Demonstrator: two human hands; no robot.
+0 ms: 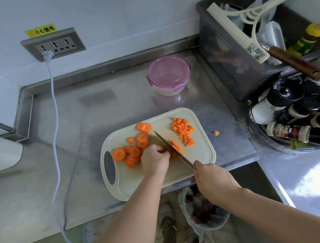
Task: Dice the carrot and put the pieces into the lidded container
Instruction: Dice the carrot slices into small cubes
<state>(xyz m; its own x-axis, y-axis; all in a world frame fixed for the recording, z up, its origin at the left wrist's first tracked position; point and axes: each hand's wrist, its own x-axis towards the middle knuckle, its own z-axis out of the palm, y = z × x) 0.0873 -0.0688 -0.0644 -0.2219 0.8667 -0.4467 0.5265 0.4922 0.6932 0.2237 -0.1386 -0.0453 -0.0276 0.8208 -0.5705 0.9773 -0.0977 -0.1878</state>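
Note:
On the cream cutting board [201, 156] lie several round carrot slices [132, 151] at the left and a heap of diced carrot [184, 131] at the upper right. My left hand [155, 160] holds a small stack of slices [175, 149] down with curled fingers. My right hand [212, 178] grips the knife [171, 146], whose blade rests across that stack beside my left fingers. The round container [168, 75] with a closed purple lid stands behind the board. One carrot piece [216, 133] lies on the steel counter right of the board.
A grey bin [233, 56] with a squeegee stands at the back right. Spice bottles [294, 113] crowd a bowl at the right. A white cable [54, 130] runs from the wall socket across the counter's left. A lined waste bin [204, 212] sits on the floor below.

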